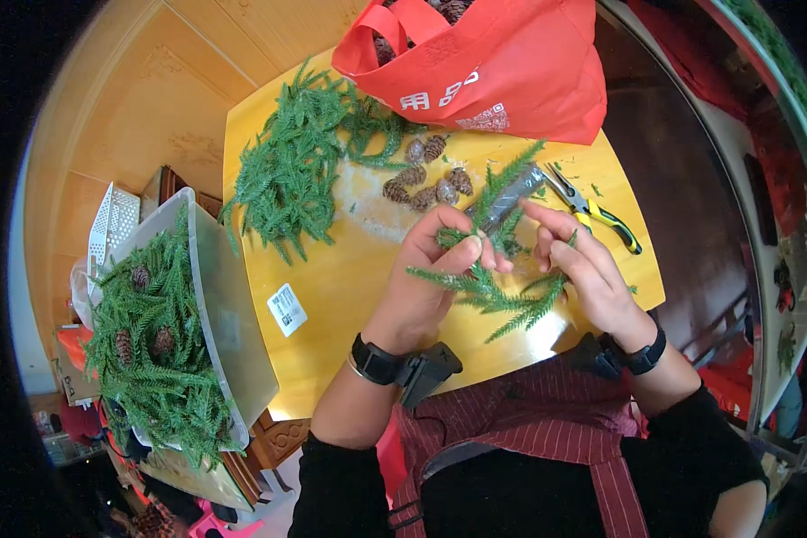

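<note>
My left hand (444, 247) is closed, thumb and fingers pinching the stem of an artificial pine sprig (484, 291). The sprig's green needled branches spread toward my right hand and up past my left fingers. Beside it, my right hand (592, 269) has its fingers bent loosely and apart, close around a branch tip. Just beyond both hands lies a dark roll in clear plastic (516, 193), partly covered by the sprig. Pliers (592, 208) with yellow-and-black handles rest to its right. Several brown pine cones (419, 186) lie past my left hand.
A red bag (502, 67) holding pine cones stands at the table's far edge. Loose pine sprigs (291, 161) are heaped at the far left. A clear bin (233, 314) of sprigs and cones adjoins the yellow table (332, 368), where a white label card (287, 309) lies.
</note>
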The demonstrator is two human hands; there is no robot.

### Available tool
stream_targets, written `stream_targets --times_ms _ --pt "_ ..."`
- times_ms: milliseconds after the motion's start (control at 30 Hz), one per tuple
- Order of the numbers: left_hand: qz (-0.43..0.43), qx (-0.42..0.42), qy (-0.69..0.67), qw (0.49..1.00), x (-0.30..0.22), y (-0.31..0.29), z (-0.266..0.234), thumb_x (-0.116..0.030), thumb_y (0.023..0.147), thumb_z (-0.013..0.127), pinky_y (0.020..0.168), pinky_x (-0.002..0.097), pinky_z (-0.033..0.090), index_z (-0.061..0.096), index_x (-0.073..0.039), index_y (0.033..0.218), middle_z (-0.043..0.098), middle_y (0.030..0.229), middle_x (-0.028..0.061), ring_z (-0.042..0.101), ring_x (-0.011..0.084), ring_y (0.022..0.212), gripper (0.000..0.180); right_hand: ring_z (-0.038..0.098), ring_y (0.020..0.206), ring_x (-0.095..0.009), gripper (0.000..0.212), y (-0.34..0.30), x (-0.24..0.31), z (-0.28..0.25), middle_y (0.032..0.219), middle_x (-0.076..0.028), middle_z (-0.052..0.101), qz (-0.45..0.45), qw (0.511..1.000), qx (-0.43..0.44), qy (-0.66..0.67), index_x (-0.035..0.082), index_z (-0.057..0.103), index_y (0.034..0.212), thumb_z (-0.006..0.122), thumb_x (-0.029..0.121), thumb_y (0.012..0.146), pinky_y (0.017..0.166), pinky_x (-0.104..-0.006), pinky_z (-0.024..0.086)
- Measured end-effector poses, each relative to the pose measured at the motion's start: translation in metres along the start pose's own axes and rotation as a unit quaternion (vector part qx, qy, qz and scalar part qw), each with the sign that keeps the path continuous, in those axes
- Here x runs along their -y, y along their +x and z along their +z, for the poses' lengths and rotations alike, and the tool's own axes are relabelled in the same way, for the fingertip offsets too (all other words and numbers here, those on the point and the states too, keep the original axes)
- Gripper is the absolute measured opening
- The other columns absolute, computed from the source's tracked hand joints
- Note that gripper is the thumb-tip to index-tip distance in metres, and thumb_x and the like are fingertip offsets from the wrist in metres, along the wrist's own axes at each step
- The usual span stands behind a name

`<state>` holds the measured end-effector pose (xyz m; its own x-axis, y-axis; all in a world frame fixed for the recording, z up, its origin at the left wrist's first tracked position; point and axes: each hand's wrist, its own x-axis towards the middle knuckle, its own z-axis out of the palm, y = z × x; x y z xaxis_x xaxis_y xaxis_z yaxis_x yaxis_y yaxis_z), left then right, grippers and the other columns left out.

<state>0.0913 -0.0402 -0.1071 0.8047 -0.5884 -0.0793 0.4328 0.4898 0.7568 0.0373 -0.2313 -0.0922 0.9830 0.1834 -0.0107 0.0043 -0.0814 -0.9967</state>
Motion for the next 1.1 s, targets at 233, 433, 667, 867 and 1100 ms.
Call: stream_targets --times_ms 233,433,667,867,1100 --pt "0.041 -0.003 0.005 0.999 0.002 0.003 -0.014 -0.007 0.084 0.056 0.062 0.0276 0.045 0.045 -0.009 0.091 0.056 0.078 0.0057 0.056 0.0165 0.075 0.014 0.049 0.077 -0.010 0.037 -0.001 0.000 0.003 0.085 -0.003 0.046 -0.102 0.991 -0.068 0.056 -0.002 0.047 0.123 0.046 0.005 0.086 0.059 -0.0183 0.039" --pt "0.011 0.008 0.108 0.994 0.000 -0.002 -0.002 -0.003 0.081 0.059 0.063 0.0265 0.048 0.049 -0.006 0.088 0.056 0.079 0.0048 0.058 0.0145 0.075 0.013 0.047 0.073 -0.008 0.023 -0.003 0.001 0.006 0.084 -0.004 0.050 -0.136 0.987 -0.049 -0.067 -0.001 0.063 0.102 0.059 0.003 0.079 0.063 -0.0192 0.038" --pt "0.029 0.040 0.143 0.988 0.005 -0.002 0.001 0.000 0.079 0.062 0.069 0.0222 0.046 0.052 -0.004 0.085 0.053 0.083 -0.0003 0.055 0.0074 0.078 0.013 0.047 0.075 -0.003 0.037 -0.005 -0.001 0.018 0.093 0.000 0.053 -0.060 0.981 -0.066 0.174 0.002 0.051 0.118 0.058 0.002 0.082 0.066 -0.0171 0.039" --pt "0.019 0.065 0.144 0.987 0.007 -0.002 -0.001 0.000 0.079 0.063 0.070 0.0209 0.044 0.052 -0.005 0.083 0.052 0.081 -0.0014 0.052 0.0050 0.077 0.013 0.048 0.085 -0.003 0.034 -0.004 0.004 0.013 0.098 0.000 0.054 -0.017 0.992 0.009 0.127 0.000 0.047 0.119 0.053 0.003 0.085 0.074 -0.0187 0.040" --pt "0.015 0.080 0.118 0.990 0.010 -0.002 0.000 0.000 0.080 0.061 0.069 0.0212 0.044 0.050 -0.004 0.082 0.052 0.080 -0.0013 0.054 0.0063 0.080 0.012 0.046 0.074 -0.001 0.030 -0.001 -0.004 0.013 0.086 0.004 0.054 0.015 0.984 0.009 0.179 0.002 0.051 0.116 0.053 0.006 0.087 0.067 -0.0174 0.039"
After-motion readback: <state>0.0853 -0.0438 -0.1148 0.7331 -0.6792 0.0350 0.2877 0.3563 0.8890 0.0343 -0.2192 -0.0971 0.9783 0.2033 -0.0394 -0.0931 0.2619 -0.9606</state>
